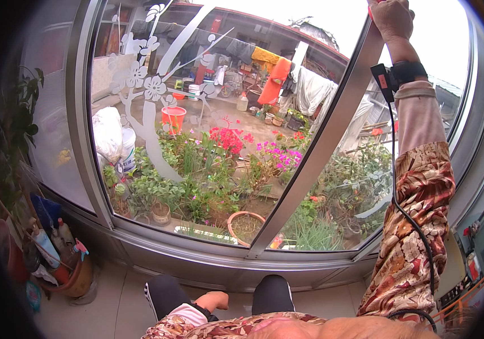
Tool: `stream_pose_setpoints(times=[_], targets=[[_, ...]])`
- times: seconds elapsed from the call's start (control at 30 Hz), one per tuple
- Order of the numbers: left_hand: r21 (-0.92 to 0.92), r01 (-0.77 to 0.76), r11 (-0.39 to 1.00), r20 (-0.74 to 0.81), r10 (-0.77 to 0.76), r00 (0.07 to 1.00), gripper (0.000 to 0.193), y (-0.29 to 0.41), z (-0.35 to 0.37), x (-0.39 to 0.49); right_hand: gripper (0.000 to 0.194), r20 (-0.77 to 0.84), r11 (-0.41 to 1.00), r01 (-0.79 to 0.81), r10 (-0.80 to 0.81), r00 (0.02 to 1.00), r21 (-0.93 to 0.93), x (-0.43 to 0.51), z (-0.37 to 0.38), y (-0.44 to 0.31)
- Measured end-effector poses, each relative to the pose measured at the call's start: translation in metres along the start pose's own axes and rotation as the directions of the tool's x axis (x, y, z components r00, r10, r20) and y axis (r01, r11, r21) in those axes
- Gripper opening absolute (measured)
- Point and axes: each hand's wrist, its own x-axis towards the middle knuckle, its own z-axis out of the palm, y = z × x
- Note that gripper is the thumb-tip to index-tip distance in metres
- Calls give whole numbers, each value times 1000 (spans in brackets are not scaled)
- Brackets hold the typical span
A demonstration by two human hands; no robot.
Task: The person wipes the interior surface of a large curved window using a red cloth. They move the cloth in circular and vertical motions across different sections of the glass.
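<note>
My right hand (392,19) is raised at the top right, against the upper part of the metal window frame (326,123). Its fingers are curled around something red, of which only a small edge shows; what it is cannot be told. A black strap with a small device and a cable (394,169) is on that wrist. My left hand (214,300) hangs low between my knees, with its fingers curled in and nothing visible in it. The window glass (225,106) before me bears a frosted pattern of a blossoming tree (153,127).
At the lower left stands a pot (72,277) with bottles and a spray nozzle (82,248), near a leafy plant (30,101). A metal sill (225,256) runs below the window. Beyond the glass are flowers (229,142), an orange bucket (173,118) and hanging laundry (275,80).
</note>
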Motion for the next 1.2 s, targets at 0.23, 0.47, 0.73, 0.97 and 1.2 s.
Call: stream_pose_setpoints(times=[0.23,0.47,0.73,0.97,1.2], targets=[[-32,-41,999,-28,40,999,39,9,-5,5,27,-55,988,21,-30,998,-151,15,25,7],[11,-384,923,-217,377,901,41,-12,-15,-39,33,132,993,-57,71,989,-108,49,30,17],[-12,-94,996,-74,93,993,43,2,-23,-37,52,96,967,121,-102,990,-222,12,64,50],[-64,-46,997,-99,40,994,41,-20,-5,-33,49,47,998,-13,17,999,-69,-8,60,30],[-64,25,998,-121,-33,992,39,-8,-5,-41,44,-39,998,25,-27,999,-58,-9,33,-5]])
